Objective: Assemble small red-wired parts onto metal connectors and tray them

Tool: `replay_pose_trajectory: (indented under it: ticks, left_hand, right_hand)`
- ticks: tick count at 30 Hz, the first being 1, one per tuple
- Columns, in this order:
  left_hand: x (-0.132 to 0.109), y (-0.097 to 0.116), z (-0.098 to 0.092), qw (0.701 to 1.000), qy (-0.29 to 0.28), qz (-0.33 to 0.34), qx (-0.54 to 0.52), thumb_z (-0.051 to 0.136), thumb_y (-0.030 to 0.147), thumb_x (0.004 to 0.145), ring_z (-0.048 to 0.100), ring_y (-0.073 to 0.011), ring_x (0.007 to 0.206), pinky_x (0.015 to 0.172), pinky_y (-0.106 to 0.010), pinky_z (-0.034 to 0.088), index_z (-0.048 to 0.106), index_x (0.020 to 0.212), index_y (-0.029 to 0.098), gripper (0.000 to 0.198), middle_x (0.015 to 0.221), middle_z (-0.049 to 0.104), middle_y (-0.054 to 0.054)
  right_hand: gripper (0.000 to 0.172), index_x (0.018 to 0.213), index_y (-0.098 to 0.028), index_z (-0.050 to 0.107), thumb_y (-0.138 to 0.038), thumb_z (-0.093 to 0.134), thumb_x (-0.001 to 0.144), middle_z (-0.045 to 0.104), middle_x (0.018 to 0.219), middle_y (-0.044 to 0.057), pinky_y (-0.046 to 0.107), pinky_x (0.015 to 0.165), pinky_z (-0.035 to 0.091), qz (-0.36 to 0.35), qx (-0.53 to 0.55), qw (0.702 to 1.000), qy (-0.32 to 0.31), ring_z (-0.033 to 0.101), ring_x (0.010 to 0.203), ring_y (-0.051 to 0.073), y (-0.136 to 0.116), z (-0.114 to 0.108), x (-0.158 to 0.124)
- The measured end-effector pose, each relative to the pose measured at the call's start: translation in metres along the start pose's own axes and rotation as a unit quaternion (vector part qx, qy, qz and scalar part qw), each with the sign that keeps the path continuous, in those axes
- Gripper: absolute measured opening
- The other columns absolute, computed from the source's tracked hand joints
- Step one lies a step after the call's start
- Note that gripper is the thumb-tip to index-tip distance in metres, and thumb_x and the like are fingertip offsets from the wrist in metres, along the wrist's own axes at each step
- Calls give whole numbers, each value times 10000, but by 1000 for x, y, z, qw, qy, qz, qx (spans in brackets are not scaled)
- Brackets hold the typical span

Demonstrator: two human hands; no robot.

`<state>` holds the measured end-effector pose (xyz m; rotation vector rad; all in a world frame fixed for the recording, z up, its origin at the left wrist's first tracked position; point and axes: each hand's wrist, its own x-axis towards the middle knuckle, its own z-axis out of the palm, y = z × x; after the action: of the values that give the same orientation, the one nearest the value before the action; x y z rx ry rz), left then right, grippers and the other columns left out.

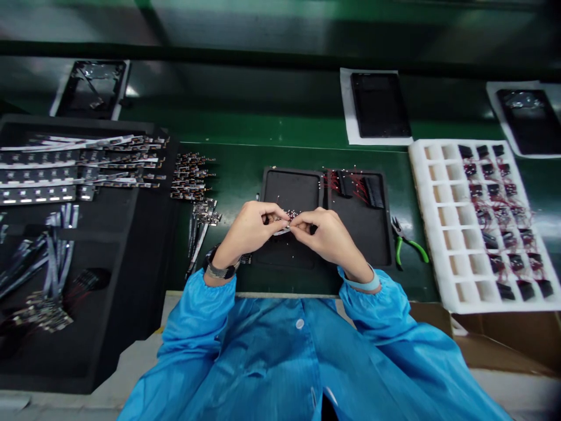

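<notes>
Your left hand (249, 229) pinches one end of a small strip (283, 231); your right hand (329, 235) pinches the other, both closed on it above the black tray (289, 190). Just right of that lie pliers (405, 241), then a foam grid (421, 199).

Dim overhead light, glare on far belt (280, 23), edges warped, blurred.

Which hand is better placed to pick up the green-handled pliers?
Right, probably. The green-handled pliers lie just right of the black tray, nearer the right hand; the left hand would have to cross over. Both pinch the small part, so its grip must release first.
</notes>
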<state>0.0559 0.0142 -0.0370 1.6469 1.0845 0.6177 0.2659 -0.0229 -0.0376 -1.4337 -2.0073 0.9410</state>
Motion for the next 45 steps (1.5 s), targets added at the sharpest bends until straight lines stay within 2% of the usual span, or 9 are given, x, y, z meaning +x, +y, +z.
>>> replay_pose_trajectory:
  ticks: [4, 13, 19, 31, 34, 37, 40, 42, 45]
  left_hand:
    - [0, 0, -4, 1000, 20, 0, -14, 780, 226, 836, 601, -150, 637, 603, -267, 449, 833, 870, 187, 74, 752, 774, -39]
    - [-4, -2, -10, 997, -18, -3, -81, 828, 296, 828, 678, -184, 712, 663, -299, 500, 843, 889, 184, 128, 816, 796, -77]
    - [-2, -6, -8, 992, -29, -10, -125, 857, 285, 801, 624, -155, 637, 611, -283, 459, 838, 868, 171, 134, 694, 731, -54]
    - [-2, 1, -7, 993, -21, -7, -112, 849, 261, 797, 646, -164, 658, 616, -281, 467, 838, 851, 176, 102, 732, 764, -59]
    - [-7, 15, -10, 995, 3, 5, -99, 851, 271, 807, 694, -182, 740, 689, -288, 519, 825, 857, 181, 106, 807, 790, -61]
    - [-16, 39, -18, 996, 52, 19, -66, 821, 232, 831, 711, -181, 808, 765, -286, 547, 792, 847, 177, 64, 846, 785, -51]
    - [-17, 70, -28, 994, 94, 54, -13, 776, 187, 855, 706, -166, 826, 773, -275, 553, 798, 1007, 199, 154, 915, 781, -38]
    - [-5, 92, -32, 990, 103, 92, 34, 747, 151, 852, 696, -161, 810, 757, -277, 550, 798, 1094, 220, 257, 924, 777, -28]
    - [39, 121, -26, 980, 96, 146, 90, 722, 102, 808, 664, -161, 738, 695, -284, 533, 819, 963, 217, 215, 829, 755, -19]
  right_hand:
    - [114, 854, -186, 787, -229, 708, 925, 746, 716, 8, 287, 712, 472, 25, 97, 995, 9, 649, 651, 143, -2, -2, 1]
    - [264, 883, -150, 794, -415, 796, 876, 713, 671, 20, 282, 654, 510, 86, 268, 956, -77, 626, 623, 140, 0, -14, 6]
    - [224, 879, -155, 793, -376, 822, 856, 698, 657, 4, 275, 653, 493, 85, 304, 945, -87, 616, 620, 128, 7, -11, 6]
    - [204, 882, -166, 790, -367, 820, 864, 720, 689, 12, 287, 676, 516, 76, 297, 947, -93, 650, 647, 147, 4, -14, 6]
    - [198, 955, -191, 802, -376, 802, 885, 794, 903, 53, 346, 843, 558, 35, 244, 968, -39, 727, 853, 207, 8, -28, 4]
    - [180, 1005, -216, 802, -368, 748, 927, 798, 1041, 67, 386, 928, 543, 31, 150, 978, 140, 725, 990, 242, 25, -52, -2]
    - [152, 985, -203, 789, -323, 717, 925, 789, 987, 70, 383, 841, 535, 71, 47, 952, 293, 702, 890, 232, 51, -76, -10]
    - [133, 973, -191, 777, -285, 715, 902, 770, 915, 64, 374, 782, 519, 91, 5, 950, 298, 667, 797, 215, 69, -86, -15]
    - [111, 973, -197, 753, -234, 709, 878, 722, 850, 46, 365, 742, 491, 89, -32, 966, 238, 617, 744, 206, 87, -90, -19]
